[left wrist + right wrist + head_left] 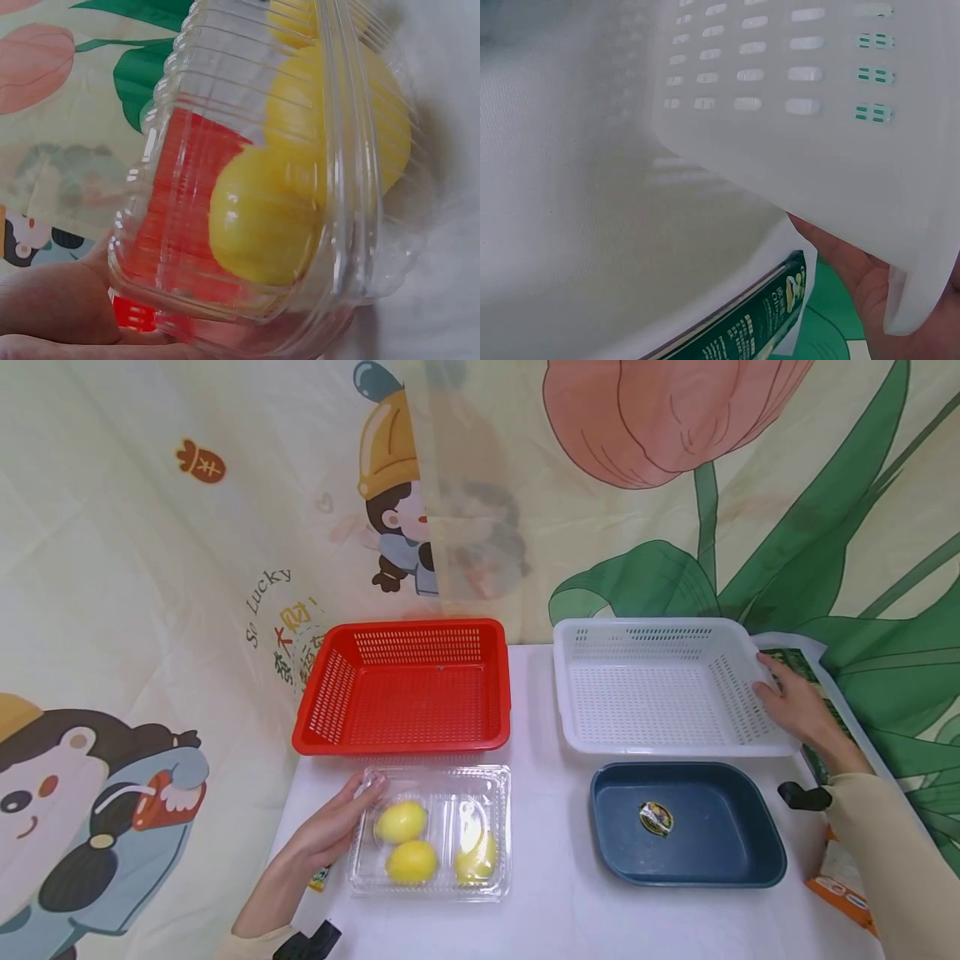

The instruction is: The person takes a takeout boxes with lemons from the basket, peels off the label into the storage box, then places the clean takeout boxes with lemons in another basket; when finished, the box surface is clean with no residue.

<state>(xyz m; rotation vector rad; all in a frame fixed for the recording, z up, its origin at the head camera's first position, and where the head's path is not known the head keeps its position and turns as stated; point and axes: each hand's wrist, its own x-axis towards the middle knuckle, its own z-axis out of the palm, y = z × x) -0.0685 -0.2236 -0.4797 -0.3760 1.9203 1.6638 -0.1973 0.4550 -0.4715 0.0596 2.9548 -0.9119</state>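
A clear plastic clamshell box [444, 787] with yellow lemons [412, 862] inside is at the front left. My left hand [326, 828] grips its left side, the thumb over the top corner. Up close in the left wrist view, the lemons [264, 217] show through the ribbed clear wall. On the right, a white perforated basket [637, 693] stands at the back of the table. My right hand [798, 706] holds its right rim between thumb and fingers. The right wrist view shows that basket's slotted wall [750, 142], with part of the hand hidden behind the rim.
A red perforated basket [420, 710] stands behind the clamshell box. In front of the white basket is a dark blue tray [712, 835] with a small round packaged item [656, 818] in it. A green printed package [757, 322] and an orange-white packet [843, 885] lie at the right edge.
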